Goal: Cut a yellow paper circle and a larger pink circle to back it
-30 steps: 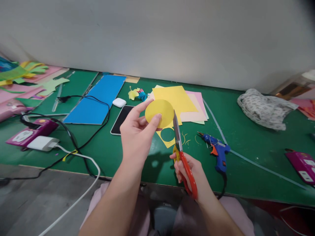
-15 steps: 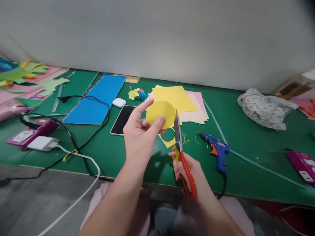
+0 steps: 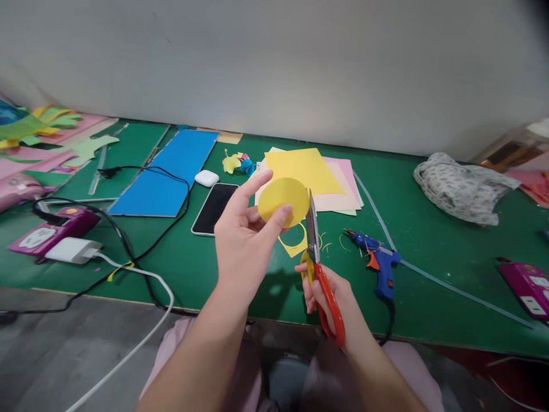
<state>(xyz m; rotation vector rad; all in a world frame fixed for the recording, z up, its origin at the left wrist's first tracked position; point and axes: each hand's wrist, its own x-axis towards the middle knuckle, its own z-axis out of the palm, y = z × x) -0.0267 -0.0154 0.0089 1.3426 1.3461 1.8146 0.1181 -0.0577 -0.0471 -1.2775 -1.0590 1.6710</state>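
Observation:
Between thumb and fingers, my left hand (image 3: 246, 240) holds a round yellow paper disc (image 3: 283, 197) up above the table. My right hand (image 3: 332, 292) grips scissors (image 3: 315, 246) with one red and one yellow handle. Their blades point up and meet the disc's right edge; how far apart the blades are is hard to tell. Below lies a yellow paper offcut (image 3: 295, 249) with a round hole, and thin curled yellow trimmings (image 3: 326, 247) are scattered beside it. Behind the disc rests a stack of coloured sheets with a yellow sheet (image 3: 304, 171) on top.
A blue glue gun (image 3: 377, 257) lies right of the scissors. To the left are a phone (image 3: 212, 212), a white earbud case (image 3: 207, 178), a blue board (image 3: 167, 177) and a purple power strip (image 3: 55, 234) with cables. A patterned bag (image 3: 463, 189) sits at the right.
The disc has shifted slightly to the right and turned a little in my left hand. The scissors have moved slightly right along with it.

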